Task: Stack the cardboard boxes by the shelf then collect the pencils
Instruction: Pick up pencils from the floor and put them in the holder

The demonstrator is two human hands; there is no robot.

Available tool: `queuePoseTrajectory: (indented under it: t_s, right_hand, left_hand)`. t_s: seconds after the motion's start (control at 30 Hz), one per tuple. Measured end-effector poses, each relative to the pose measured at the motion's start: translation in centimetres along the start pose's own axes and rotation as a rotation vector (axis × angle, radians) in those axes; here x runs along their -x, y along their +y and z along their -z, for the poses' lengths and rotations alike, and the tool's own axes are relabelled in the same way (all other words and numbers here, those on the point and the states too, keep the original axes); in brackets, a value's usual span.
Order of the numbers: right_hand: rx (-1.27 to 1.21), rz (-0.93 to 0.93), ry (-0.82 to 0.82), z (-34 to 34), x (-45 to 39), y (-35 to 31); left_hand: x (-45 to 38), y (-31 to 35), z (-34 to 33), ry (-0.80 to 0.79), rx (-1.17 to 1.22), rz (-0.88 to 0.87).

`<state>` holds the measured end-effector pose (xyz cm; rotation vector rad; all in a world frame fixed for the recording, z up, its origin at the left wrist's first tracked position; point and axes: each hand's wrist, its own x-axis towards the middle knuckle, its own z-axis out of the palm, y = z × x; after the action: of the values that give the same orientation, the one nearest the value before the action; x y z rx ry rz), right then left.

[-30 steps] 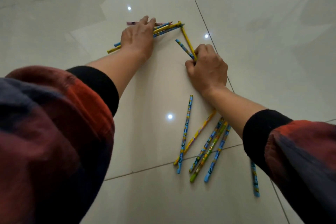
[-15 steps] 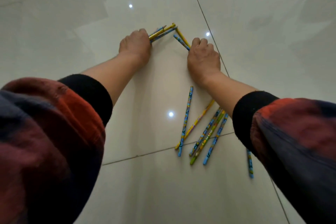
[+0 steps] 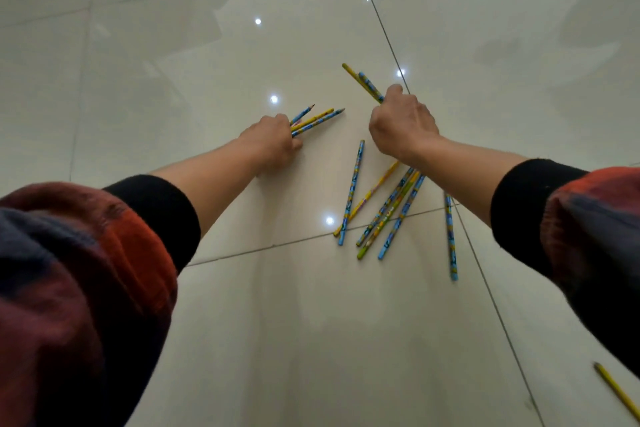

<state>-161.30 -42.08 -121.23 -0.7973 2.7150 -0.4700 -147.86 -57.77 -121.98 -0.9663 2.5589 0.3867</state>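
Observation:
My left hand (image 3: 272, 144) grips a small bunch of blue and yellow pencils (image 3: 317, 118), tips pointing right and away, low over the glossy tiled floor. My right hand (image 3: 403, 128) is raised a little and holds two pencils (image 3: 363, 83), one yellow and one blue, which stick out up and to the left. Several more patterned pencils (image 3: 384, 208) lie loose on the floor just below my right wrist. One blue pencil (image 3: 450, 236) lies apart under my right forearm. A lone yellow pencil (image 3: 618, 393) lies at the lower right edge. No cardboard boxes are in view.
The pale shiny floor tiles (image 3: 277, 322) spread all round, with grout lines crossing near the loose pencils. My red and dark sleeves fill the lower left and right corners.
Both hands have closed round pencils and drawn back toward me. The right hand has lifted its two pencils off the floor; the left bunch has moved apart from them.

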Motion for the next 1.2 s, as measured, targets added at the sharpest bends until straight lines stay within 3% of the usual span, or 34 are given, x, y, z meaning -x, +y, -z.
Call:
queuePoseTrajectory:
  t_s: [0.1,0.33,0.47,0.8,0.93,1.03,1.2]
  right_hand:
    - [-0.073,-0.099,-0.022,0.2,1.9,0.1]
    - [0.13,-0.079,-0.202,-1.1,5.9,-0.7]
    - [0.084,-0.086,-0.267,-2.4,7.4,-1.6]
    - [-0.219,-0.249,-0.2,-1.8,7.7,-1.8]
    - [-0.221,-0.226,-0.101,-0.5,7.8,-0.8]
    - [-0.17,-0.241,-0.04,0.5,7.8,0.6]
    - [-0.162,-0.295,-0.015,1.7,8.2,3.3]
  left_hand:
    - [1.2,0.2,-0.1,-0.006,-0.013,0.026]
    - [2.6,0.8,0.9,0.086,0.028,0.067]
    - [3.2,0.6,1.3,0.094,0.025,0.071]
    - [4.2,-0.2,1.1,0.048,0.085,0.084]
    - [4.9,1.4,0.0,-0.007,0.258,0.013]
    - [5.4,3.6,-1.5,-0.046,0.242,-0.044]
    - [6.2,7.5,-3.8,-0.077,0.401,-0.06]
